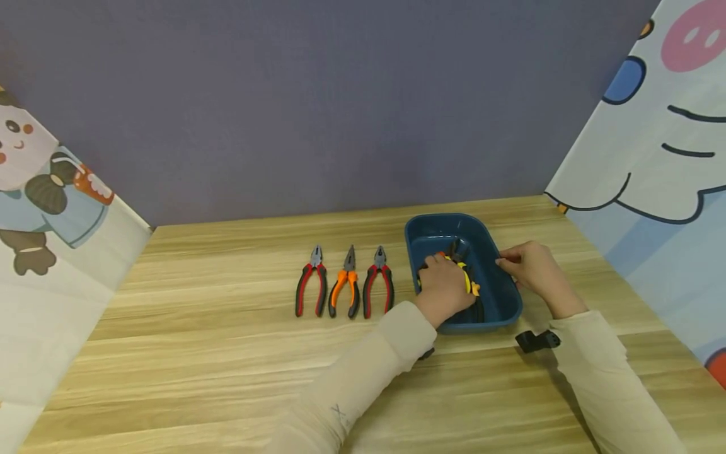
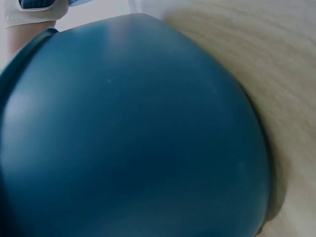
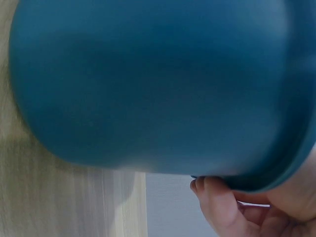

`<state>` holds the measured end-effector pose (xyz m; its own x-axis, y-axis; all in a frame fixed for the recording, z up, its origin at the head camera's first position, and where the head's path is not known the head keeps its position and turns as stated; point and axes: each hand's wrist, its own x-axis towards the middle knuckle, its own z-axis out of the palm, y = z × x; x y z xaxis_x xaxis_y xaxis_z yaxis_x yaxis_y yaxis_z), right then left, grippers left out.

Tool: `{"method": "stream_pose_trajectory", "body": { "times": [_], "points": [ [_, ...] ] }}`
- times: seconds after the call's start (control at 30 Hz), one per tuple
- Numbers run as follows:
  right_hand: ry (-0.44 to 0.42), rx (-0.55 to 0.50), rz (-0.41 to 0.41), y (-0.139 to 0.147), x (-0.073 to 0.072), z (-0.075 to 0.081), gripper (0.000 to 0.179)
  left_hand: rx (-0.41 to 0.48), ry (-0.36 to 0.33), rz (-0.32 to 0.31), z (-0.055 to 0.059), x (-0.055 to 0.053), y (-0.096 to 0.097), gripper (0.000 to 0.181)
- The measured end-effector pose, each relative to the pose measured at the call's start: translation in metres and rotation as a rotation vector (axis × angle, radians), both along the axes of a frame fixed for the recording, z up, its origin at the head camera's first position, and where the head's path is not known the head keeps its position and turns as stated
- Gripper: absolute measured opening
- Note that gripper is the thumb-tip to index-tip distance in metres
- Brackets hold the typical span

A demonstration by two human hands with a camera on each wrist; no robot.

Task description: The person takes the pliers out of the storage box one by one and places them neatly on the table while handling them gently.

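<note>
A dark blue plastic bin (image 1: 507, 315) stands on the table with several tools with yellow, orange and black parts (image 1: 468, 282) inside. My left hand (image 1: 445, 287) reaches down into the bin onto these tools; its fingertips are hidden, so what it grips cannot be made out. With thumb and fingers, my right hand (image 1: 530, 268) pinches the bin's right rim. The right wrist view shows the fingers (image 3: 217, 202) of this hand at the rim. In the left wrist view the bin's outer wall (image 2: 133, 123) fills most of the picture.
Left of the bin lie red-and-black pliers (image 1: 321, 277), orange-and-black needle-nose pliers (image 1: 355, 287) and a second red-and-black pair (image 1: 388, 277), side by side with jaws pointing away. A grey panel (image 1: 340, 113) rises behind the wooden table (image 1: 198, 353). Cartoon-printed sheets (image 1: 652, 183) flank both sides.
</note>
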<state>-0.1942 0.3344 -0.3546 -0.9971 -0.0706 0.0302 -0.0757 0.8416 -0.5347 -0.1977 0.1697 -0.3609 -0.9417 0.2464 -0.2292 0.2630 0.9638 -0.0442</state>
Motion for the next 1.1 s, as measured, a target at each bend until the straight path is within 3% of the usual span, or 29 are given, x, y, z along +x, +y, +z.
{"method": "stream_pose_trajectory", "body": {
  "times": [0.33, 0.63, 1.1],
  "points": [
    [0.020, -0.009, -0.007, -0.002, 0.000, -0.001, 0.030, -0.073, -0.030, 0.018, -0.006, -0.005, 0.006, 0.089],
    [0.042, 0.000, -0.005, -0.001, 0.000, 0.000, 0.029, -0.116, -0.024, 0.008, -0.007, -0.006, 0.012, 0.091],
    [-0.002, -0.012, -0.015, -0.001, -0.001, 0.000, 0.030, -0.096, -0.008, 0.025, -0.012, -0.012, 0.013, 0.081]
  ]
}}
